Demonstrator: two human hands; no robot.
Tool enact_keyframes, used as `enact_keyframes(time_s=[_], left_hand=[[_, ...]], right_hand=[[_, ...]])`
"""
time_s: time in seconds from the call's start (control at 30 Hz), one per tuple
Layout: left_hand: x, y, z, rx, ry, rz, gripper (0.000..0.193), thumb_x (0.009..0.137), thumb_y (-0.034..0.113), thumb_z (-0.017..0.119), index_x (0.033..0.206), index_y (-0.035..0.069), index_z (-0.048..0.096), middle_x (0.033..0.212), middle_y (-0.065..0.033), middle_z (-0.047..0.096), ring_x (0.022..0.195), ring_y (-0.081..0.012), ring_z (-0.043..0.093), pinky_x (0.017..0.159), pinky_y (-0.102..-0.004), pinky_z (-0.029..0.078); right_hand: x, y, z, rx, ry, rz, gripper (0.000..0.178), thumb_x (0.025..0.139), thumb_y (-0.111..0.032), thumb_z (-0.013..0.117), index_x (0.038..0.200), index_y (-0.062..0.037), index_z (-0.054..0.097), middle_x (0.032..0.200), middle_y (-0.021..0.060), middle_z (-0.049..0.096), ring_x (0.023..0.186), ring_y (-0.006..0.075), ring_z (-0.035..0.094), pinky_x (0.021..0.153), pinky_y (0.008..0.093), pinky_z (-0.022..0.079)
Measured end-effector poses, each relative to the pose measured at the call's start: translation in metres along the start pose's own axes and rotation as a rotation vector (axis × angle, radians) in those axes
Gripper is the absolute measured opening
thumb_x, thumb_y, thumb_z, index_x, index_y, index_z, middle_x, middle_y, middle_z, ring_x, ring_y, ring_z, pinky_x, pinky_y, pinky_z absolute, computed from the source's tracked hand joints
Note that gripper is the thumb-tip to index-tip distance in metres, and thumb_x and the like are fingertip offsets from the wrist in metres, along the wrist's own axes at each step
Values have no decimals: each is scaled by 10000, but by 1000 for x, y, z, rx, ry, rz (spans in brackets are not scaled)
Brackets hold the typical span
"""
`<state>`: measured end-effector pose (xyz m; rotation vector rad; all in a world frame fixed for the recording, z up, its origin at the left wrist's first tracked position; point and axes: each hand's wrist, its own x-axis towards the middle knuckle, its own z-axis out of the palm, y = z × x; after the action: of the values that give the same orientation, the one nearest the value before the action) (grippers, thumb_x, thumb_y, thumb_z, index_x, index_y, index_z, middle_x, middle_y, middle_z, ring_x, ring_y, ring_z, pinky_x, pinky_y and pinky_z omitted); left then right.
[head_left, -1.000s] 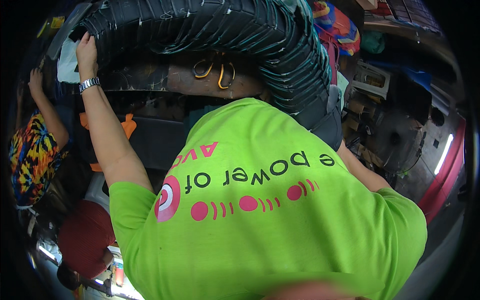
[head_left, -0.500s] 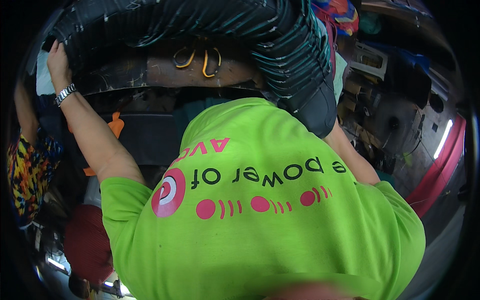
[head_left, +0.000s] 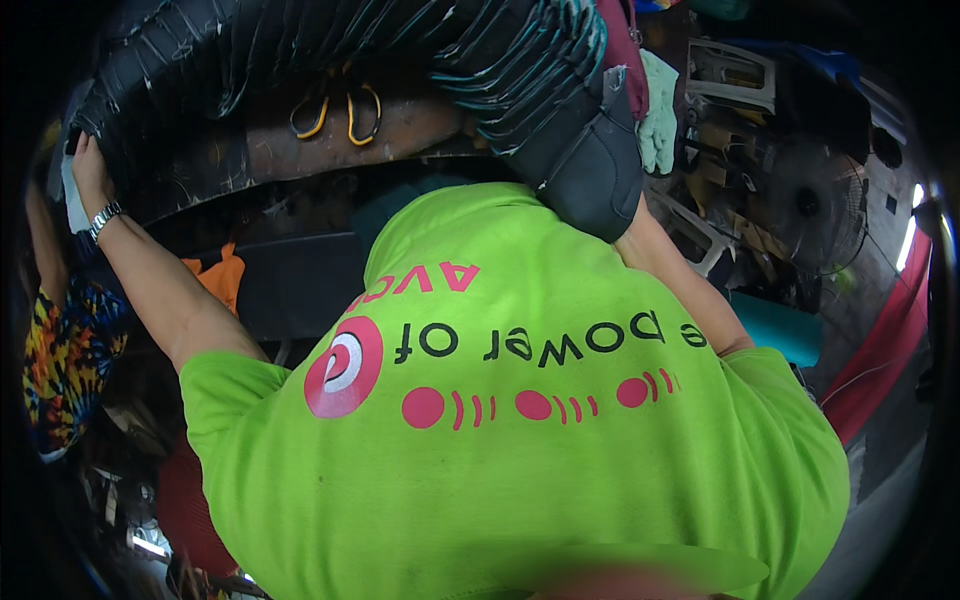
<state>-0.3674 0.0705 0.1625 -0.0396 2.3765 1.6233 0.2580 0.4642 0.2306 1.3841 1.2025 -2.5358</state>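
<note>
A long curved stack of black, leather-like stitched pieces [head_left: 300,45], with teal and whitish edges showing between them, arches over the far side of the work table. At its far left end my left hand [head_left: 92,170] has its fingers closed on the end pieces. A wristwatch sits on that wrist. My right hand [head_left: 630,235] reaches to the near right end of the stack; the smooth black end piece [head_left: 590,165] hides its fingers. Scissors with yellow and black handles [head_left: 358,132] lie on the table [head_left: 270,165] under the arch, blades hidden by the stack.
A pale green glove [head_left: 657,115] hangs right of the stack. Farther right are a white plastic stool [head_left: 735,75] and a fan [head_left: 808,205]. An orange cloth [head_left: 228,280] is below my left forearm. Another person in a multicoloured shirt [head_left: 75,365] stands at the left edge.
The view has shifted, so the table and scissors appear farther left. The right end of the stack sits higher and more to the left. Both hands stay at its ends.
</note>
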Motion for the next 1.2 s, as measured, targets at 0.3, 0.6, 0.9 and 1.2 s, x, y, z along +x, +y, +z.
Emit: enact_keyframes(time_s=[0.3, 0.6, 0.9, 1.2], left_hand=[[-9, -6, -2, -73, -30, -13, 343, 982, 95, 472, 1300, -5, 552, 1152, -91, 664, 978, -156, 651, 851, -266, 509], [-21, -5, -2, -122, -52, -67, 336, 978, 97, 470, 1289, 13, 566, 1129, -89, 674, 941, -155, 660, 823, -270, 519], [-21, -5, -1, -136, -68, -76, 341, 980, 112, 480, 1296, 10, 557, 1125, -89, 673, 940, -154, 661, 828, -279, 524], [-1, -22, -13, -119, -137, -54, 332, 972, 120, 502, 1272, -1, 573, 1112, -87, 676, 932, -153, 656, 823, -273, 515]], right_hand=[[-6, -29, -5, -354, 19, -173, 498, 881, -144, 665, 1328, -12, 490, 1282, 100, 580, 1103, 196, 590, 947, 347, 479], [-19, -56, 3, -828, 47, -351, 487, 886, -128, 657, 1328, -11, 491, 1281, 101, 582, 1101, 193, 591, 947, 348, 480], [-61, -69, 9, -929, 95, -327, 476, 891, -113, 650, 1327, -10, 491, 1280, 101, 583, 1100, 190, 592, 948, 349, 481], [-79, -68, 4, 324, 213, -35, 410, 950, -180, 529, 1326, -19, 503, 1318, 92, 568, 1198, 208, 542, 1074, 382, 379]])
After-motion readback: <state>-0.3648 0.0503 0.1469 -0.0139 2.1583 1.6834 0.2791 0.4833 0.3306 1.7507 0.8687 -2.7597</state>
